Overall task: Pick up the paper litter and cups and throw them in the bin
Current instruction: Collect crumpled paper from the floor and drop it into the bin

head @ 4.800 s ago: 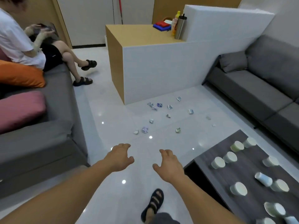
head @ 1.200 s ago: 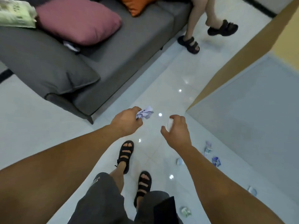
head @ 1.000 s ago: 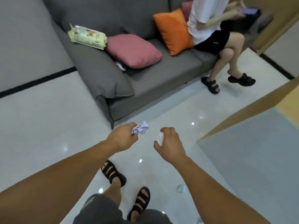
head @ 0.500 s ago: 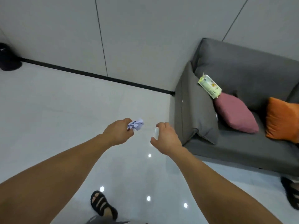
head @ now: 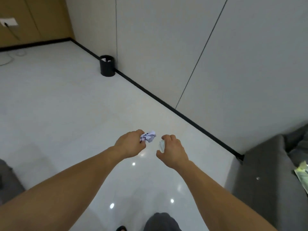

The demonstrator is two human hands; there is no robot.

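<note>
Black bin [head: 107,66], lilac-printed white paper [head: 148,136], grey sofa [head: 266,180]

The right hand [head: 173,150] hides most of the small pale paper scrap [head: 161,145] it grips. What lies inside the round black bin [head: 107,67], upper centre, is too small to identify. The right edge cuts off the grey fabric sofa [head: 266,189] and a yellow-green packet [head: 302,172].

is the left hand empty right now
No, the left hand pinches a crumpled lilac-and-white paper ball between thumb and fingers.
</note>
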